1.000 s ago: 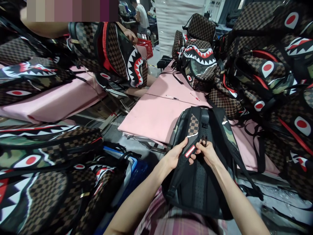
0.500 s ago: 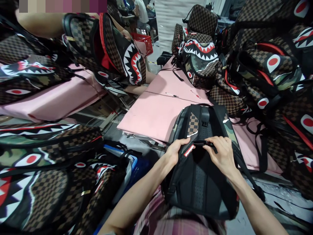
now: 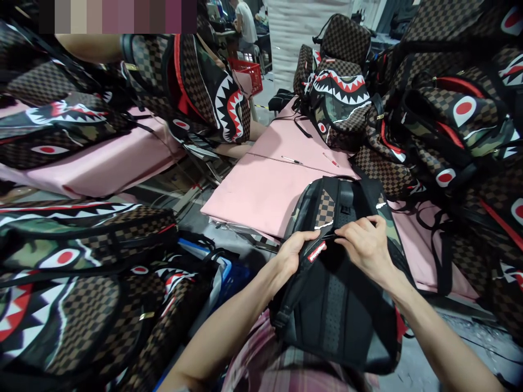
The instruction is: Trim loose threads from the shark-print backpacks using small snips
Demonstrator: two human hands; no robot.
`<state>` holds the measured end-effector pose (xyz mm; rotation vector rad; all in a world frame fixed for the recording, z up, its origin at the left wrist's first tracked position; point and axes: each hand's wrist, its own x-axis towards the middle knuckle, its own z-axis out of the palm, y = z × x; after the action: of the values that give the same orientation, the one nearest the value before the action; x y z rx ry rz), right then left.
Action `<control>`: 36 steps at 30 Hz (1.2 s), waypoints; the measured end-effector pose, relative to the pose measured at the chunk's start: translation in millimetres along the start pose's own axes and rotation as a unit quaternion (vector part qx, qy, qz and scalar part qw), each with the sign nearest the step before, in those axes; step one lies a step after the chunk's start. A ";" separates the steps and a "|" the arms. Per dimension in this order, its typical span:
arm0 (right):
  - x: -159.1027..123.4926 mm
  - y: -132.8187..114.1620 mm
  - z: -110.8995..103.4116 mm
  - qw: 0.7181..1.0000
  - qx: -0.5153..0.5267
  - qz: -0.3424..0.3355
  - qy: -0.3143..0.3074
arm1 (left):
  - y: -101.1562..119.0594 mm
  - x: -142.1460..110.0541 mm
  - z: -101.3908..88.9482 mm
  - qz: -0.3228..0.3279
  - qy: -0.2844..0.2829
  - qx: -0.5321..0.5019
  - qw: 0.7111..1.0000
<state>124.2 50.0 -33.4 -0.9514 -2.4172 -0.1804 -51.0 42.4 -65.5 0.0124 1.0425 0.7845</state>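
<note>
So the black backpack (image 3: 337,310) is right in front of the person, straps side up, its top end on the near part of the pink tabletop (image 3: 249,190) and its bottom end down over some pinkish plaid cloth (image 3: 255,348). The left hand (image 3: 292,253) is curled closed around one padded shoulder strap (image 3: 296,283), thumb lying along the top, just below a brown checkered patch (image 3: 326,209) and right beside a little red label (image 3: 317,252) with white lettering. The right hand (image 3: 364,244) has its thumb and fingertips pinched together on a thin dark strip (image 3: 328,236) close to the left thumb, with the other fingers bent. Honestly can't tell what that strip is, the fingers cover most of it. Further up the pink surface there are two pens, a dark-and-white pen (image 3: 292,160) and a red-and-white pen (image 3: 330,159), lying well apart from the hands. Past those sits a shark-mouth backpack (image 3: 341,100), and a big heap of similar bags (image 3: 461,130) fills the right side. More shark-print bags (image 3: 87,305) are piled at lower left next to something blue (image 3: 235,280). Upper left, somebody else's bare forearm (image 3: 90,48) is next to an unzipped bag (image 3: 206,90) with red inside, a red basket (image 3: 247,76) sits behind it, and there's a person in white (image 3: 246,24) way in the back.
</note>
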 end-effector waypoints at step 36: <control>17.2 21.1 6.6 0.981 0.150 -0.052 -0.114 | 1.4 -0.1 -1.7 0.013 -0.018 0.033 0.999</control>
<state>124.9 77.9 -31.5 -0.7423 -2.6075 0.2646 -53.1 42.7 -65.9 0.0964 1.0358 0.7695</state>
